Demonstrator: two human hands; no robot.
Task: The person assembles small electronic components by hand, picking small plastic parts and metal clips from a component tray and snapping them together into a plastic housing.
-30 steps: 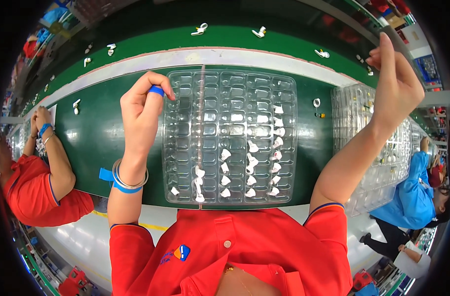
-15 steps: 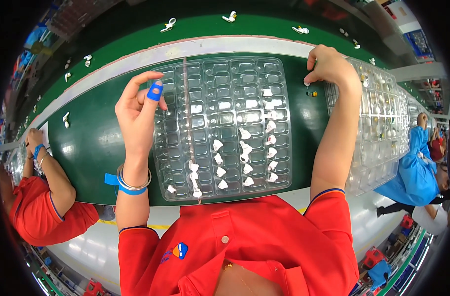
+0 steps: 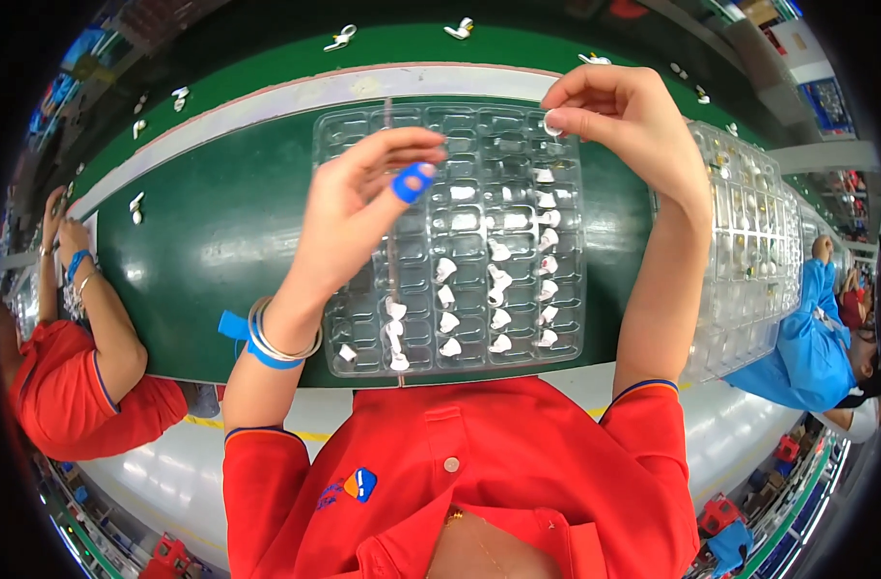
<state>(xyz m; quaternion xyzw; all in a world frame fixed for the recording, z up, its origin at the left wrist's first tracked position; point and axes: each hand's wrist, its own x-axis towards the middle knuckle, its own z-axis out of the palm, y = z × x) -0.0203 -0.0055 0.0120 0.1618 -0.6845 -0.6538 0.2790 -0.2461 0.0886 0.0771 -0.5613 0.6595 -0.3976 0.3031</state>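
Note:
My left hand (image 3: 368,198) hovers over the left half of a clear plastic tray (image 3: 576,289); a blue finger cover (image 3: 412,182) is on its thumb. Its thumb and fingers are apart, fingertips slightly blurred, and I see nothing between them. My right hand (image 3: 619,130) pinches a small round white part (image 3: 553,124) above the tray's far right corner. Small white plastic pieces sit in pockets toward the tray's near side and along its right column, such as one white piece (image 3: 500,344). My left hand and forearm hide some left pockets.
Clear trays (image 3: 740,232) holding small parts stand at the right. Beyond a pale rail (image 3: 296,94), white earbud-like parts (image 3: 342,39) lie on a green belt (image 3: 402,43). Another white piece (image 3: 137,207) rests on the green table (image 3: 209,251). A co-worker's arm (image 3: 103,299) is at left.
My left hand has moved right over the tray. The right hand has come left to the tray's corner with the white part. A small yellow-and-black piece beside the tray no longer shows.

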